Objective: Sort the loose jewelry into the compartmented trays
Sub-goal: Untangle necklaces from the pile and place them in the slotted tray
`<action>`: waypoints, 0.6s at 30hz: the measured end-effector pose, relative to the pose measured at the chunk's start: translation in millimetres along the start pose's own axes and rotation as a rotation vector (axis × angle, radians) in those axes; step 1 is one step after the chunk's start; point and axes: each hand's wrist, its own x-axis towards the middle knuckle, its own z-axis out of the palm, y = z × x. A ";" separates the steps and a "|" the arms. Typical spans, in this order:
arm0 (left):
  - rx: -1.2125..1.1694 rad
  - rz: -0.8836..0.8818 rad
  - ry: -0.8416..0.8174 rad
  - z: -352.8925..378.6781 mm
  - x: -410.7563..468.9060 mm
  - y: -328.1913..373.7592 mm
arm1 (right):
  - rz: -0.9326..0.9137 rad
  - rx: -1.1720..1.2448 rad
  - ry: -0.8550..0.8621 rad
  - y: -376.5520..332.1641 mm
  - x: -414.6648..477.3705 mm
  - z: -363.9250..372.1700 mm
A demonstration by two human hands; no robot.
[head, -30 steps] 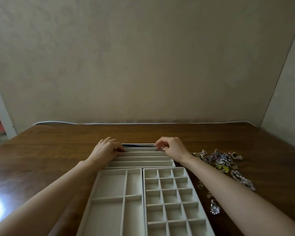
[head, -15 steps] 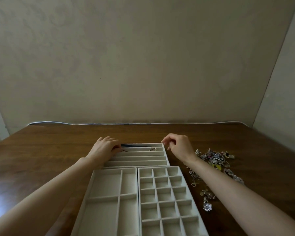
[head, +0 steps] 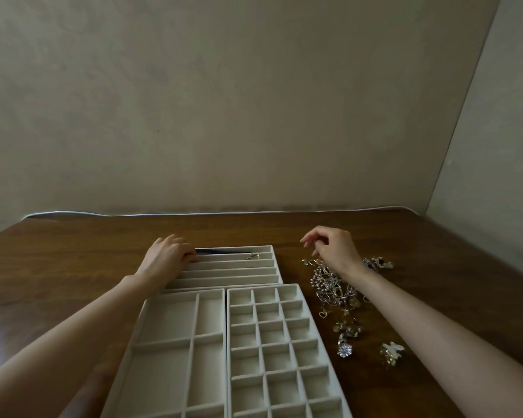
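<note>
The near ends of both front trays run off the bottom of the view, so their nearest compartments are cut off. The left grip (head: 168,256), a bare hand, lies over the left end of the slotted tray (head: 239,274) with its fingers curled down over the end wall and holding it. The fingertips are hidden in the slots. A thin dark strand (head: 221,251) lies in the farthest slot and runs under those fingers; it may be a cord or chain, but it is too dim to tell. Near the right end of the same slot sits a small gold ring-like piece (head: 253,256).

The right grip (head: 334,248) hangs in the air over the far end of the loose jewelry (head: 332,288), its fingers slack and loosely bent, with nothing in them. Its wrist and forearm cover part of the heap.

The jewelry lies on the bench (head: 73,260) towards its right edge, just beside the trays: a tangle of silver and gold chains, beads and small charms, too tangled to count. Towards the near edge lie single pieces, among them a clear-stoned flower piece (head: 344,349) and a white winged piece (head: 391,351) set in gold.

The slotted tray, pale grey with long narrow slots, sits nearer the bench's far edge. In front of it stand the wide-celled tray (head: 175,342) and, touching its right side, the grid tray (head: 272,342) of small squares. A pale strip (head: 194,213) runs along the bench's far edge
</note>
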 end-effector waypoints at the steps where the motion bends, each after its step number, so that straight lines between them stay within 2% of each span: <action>1: 0.007 0.016 0.033 0.1 -0.9 0.1 | 0.009 -0.023 -0.012 1.8 -0.6 -1.6; 4: 0.013 0.051 0.096 -1.3 1.5 11.1 | 0.059 -0.167 -0.085 7.8 -2.3 -7.3; 11: -0.082 0.151 0.165 -4.7 12.3 59.0 | 0.174 -0.421 -0.388 7.6 -13.0 -12.5; 14: -0.145 0.224 0.169 -5.8 14.6 80.8 | 0.129 -0.540 -0.398 4.7 -17.6 -5.8; 18: -0.264 0.240 0.158 -2.7 16.1 100.2 | 0.133 -0.537 -0.386 -2.2 -16.6 -2.7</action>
